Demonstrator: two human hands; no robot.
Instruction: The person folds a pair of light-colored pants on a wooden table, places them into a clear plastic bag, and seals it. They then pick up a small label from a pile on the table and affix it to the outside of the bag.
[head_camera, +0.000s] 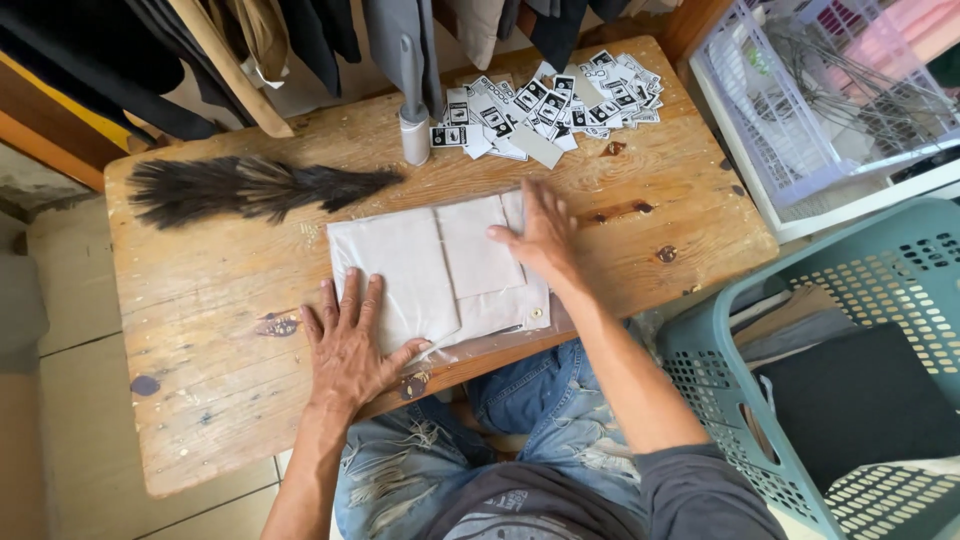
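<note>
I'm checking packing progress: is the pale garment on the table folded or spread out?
Folded: the pale garment lies as a flat rectangle with layered panels, pressed by the left hand and right hand.

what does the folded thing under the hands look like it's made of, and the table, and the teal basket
Folded garment: pale woven cloth, matte, inside what looks like a clear glossy plastic bag, going by the shiny edge near the left hand. Table: bare wood, worn and stained, with visible grain and knots. Teal basket: moulded plastic, smooth, perforated walls.
</note>
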